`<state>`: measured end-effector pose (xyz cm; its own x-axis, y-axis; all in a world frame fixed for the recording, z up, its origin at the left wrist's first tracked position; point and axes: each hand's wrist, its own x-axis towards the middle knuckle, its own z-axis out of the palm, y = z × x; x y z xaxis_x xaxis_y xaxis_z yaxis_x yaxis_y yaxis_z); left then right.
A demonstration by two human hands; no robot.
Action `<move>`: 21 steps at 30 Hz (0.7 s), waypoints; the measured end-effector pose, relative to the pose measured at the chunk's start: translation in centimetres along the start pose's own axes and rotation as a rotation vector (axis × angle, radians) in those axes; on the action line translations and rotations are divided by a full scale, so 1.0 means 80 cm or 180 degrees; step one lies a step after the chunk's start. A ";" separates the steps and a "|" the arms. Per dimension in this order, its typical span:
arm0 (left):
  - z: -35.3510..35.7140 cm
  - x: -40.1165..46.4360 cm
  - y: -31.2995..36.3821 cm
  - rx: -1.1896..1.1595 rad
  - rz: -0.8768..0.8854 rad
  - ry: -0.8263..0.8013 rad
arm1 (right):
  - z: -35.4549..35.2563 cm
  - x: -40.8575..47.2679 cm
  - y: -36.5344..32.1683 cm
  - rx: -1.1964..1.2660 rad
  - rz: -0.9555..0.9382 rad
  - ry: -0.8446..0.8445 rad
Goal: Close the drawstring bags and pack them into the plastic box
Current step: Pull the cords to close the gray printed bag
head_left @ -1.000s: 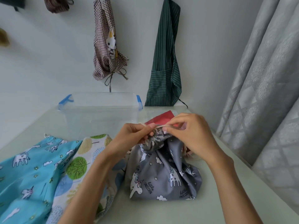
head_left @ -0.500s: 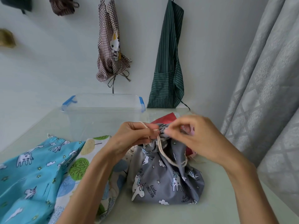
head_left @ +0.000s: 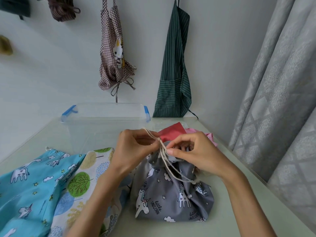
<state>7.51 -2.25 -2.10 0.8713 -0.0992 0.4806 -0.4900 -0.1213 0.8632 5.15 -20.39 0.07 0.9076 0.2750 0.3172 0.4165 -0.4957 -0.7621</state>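
A grey unicorn-print drawstring bag [head_left: 172,199] stands on the table in front of me, its neck gathered tight. My left hand [head_left: 135,147] pinches the cream drawstring [head_left: 172,170] above the neck. My right hand [head_left: 193,153] grips the bunched neck of the bag, with a loop of cord hanging down its front. A turquoise unicorn bag [head_left: 29,190] and a white tree-print bag [head_left: 85,183] lie flat to the left. The clear plastic box [head_left: 102,127] with blue clips stands open behind my hands.
Red fabric [head_left: 171,132] and pink fabric [head_left: 211,136] lie behind the grey bag. A checked apron [head_left: 114,65] and a green striped apron [head_left: 174,79] hang on the wall. A grey curtain [head_left: 277,117] runs along the table's right edge.
The cord, stretched straight between both hands, has been pulled out into a long loop hanging down the bag's front. My left hand lifted the cord end upward; the neck stays cinched.
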 end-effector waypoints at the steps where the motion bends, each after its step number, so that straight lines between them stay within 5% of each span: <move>1: 0.002 -0.001 -0.002 -0.0095 0.0006 0.0089 | 0.000 0.000 0.000 0.0031 -0.0001 -0.0003; 9: 0.014 0.000 -0.008 -0.0018 0.0266 0.0182 | 0.012 0.007 0.012 0.0805 0.0605 -0.0033; 21: 0.019 0.004 -0.018 -0.0275 0.0027 -0.0183 | 0.031 0.014 0.005 0.1055 0.0629 0.1026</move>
<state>8.45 -3.64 -3.40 0.8628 -0.1567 0.4806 -0.4911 -0.0349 0.8704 6.19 -18.19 -1.27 0.9593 -0.0921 0.2671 0.2435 -0.2099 -0.9469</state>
